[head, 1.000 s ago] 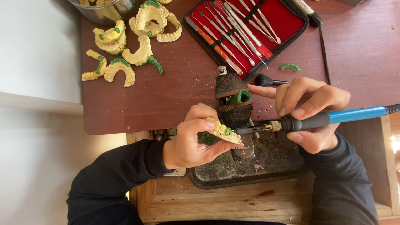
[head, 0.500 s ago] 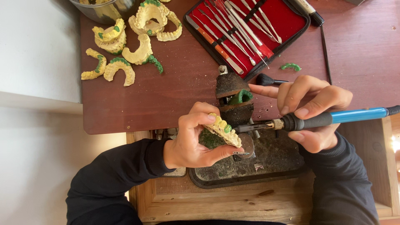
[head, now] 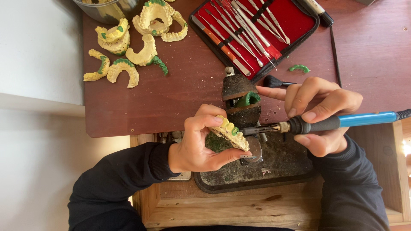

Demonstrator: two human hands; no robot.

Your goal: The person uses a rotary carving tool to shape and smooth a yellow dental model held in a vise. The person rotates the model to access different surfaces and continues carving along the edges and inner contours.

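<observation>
We hold a pale yellow, horseshoe-shaped plaster dental cast with a spot of green wax [head: 231, 133] in our left hand [head: 198, 145], fingers curled around it and thumb beneath, tilted so the teeth face the tool. Our right hand [head: 319, 115] is closed in a pen grip around a blue-handled electric waxing tool with a dark metal tip [head: 325, 123], index finger stretched out, seemingly for steadiness; the tip touches or nearly touches the cast's tooth row. Both hands work above a dark, crumb-strewn metal tray [head: 274, 171] set in an open wooden drawer [head: 222, 211], a placing that looks meant to catch wax scraps.

Just behind the cast stands a dark burner-like block with a lump of green wax [head: 244, 100], kept within easy reach. On the reddish-brown wooden surface [head: 180, 98], an open case lined in red [head: 295, 21] holds a row of slim metal carving instruments [head: 244, 30]. More yellow casts with green wax [head: 128, 47] lie loose at the far left, beside a metal bowl [head: 102, 10] that seems to hold further casts.
</observation>
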